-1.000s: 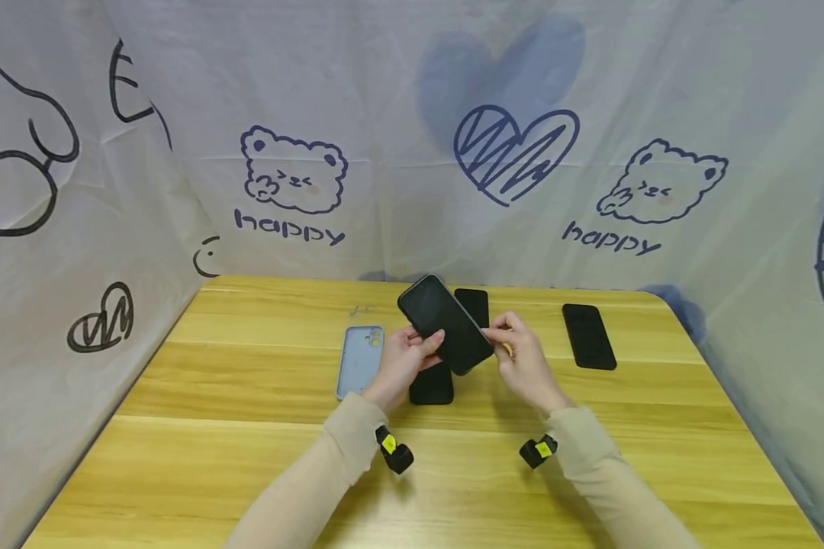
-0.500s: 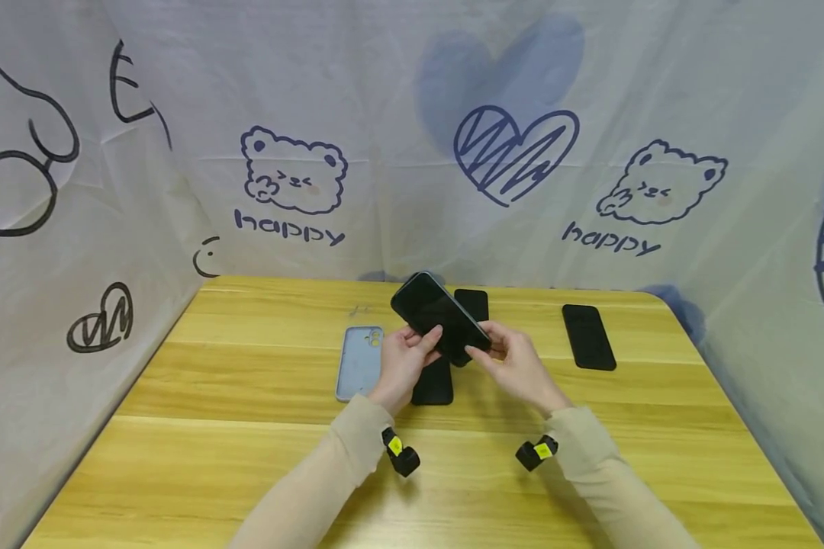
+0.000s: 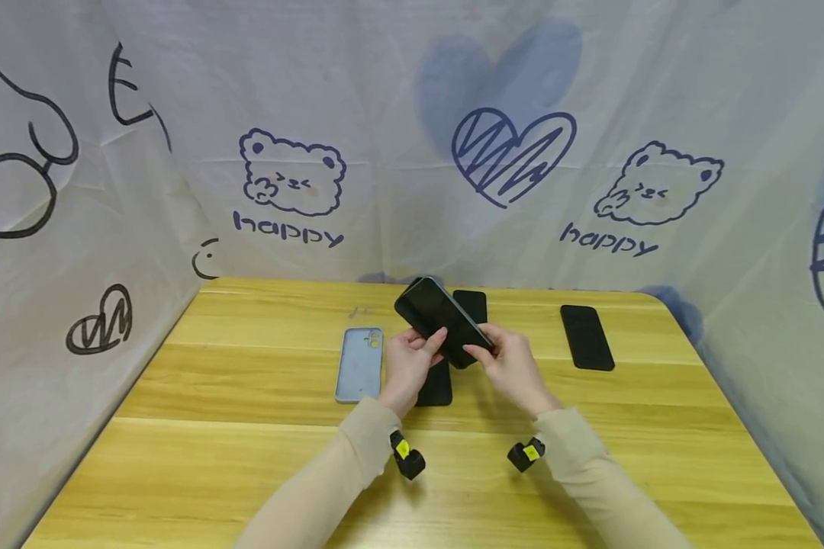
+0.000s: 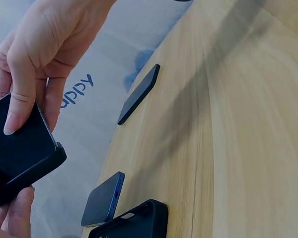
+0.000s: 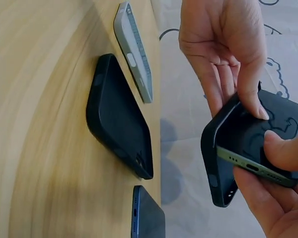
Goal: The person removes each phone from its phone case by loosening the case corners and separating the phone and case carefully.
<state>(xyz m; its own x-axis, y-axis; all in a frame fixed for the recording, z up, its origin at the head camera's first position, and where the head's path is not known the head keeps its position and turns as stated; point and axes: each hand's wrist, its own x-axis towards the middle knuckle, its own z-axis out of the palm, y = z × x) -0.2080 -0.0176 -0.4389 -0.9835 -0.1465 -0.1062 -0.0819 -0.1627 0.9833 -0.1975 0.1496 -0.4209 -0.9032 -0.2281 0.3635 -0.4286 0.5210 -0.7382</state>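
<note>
Both hands hold a dark-screened phone [image 3: 426,305], tilted above the table. A black phone case [image 5: 214,171] is around part of it; in the right wrist view one end of the phone, with a pale green edge and charging port, stands out of the case. My left hand [image 3: 405,370] grips the case and phone, thumb on the screen. My right hand [image 3: 515,370] pinches the phone's near-right end, thumb on the front and fingers behind. Beneath them, an empty black case [image 5: 120,109] lies face up, partly covered in the head view.
A light blue phone case [image 3: 355,374] lies left of the hands. Behind them rests a phone [image 3: 471,303] with a blue edge in the wrist views. Another black phone [image 3: 587,338] lies at the right. A white printed cloth [image 3: 384,152] hangs behind the wooden table [image 3: 213,427].
My right hand has shifted from pinching the case's right edge to gripping the phone's end, thumb on its front. The phone has tilted slightly, and the wrists have drawn closer together.
</note>
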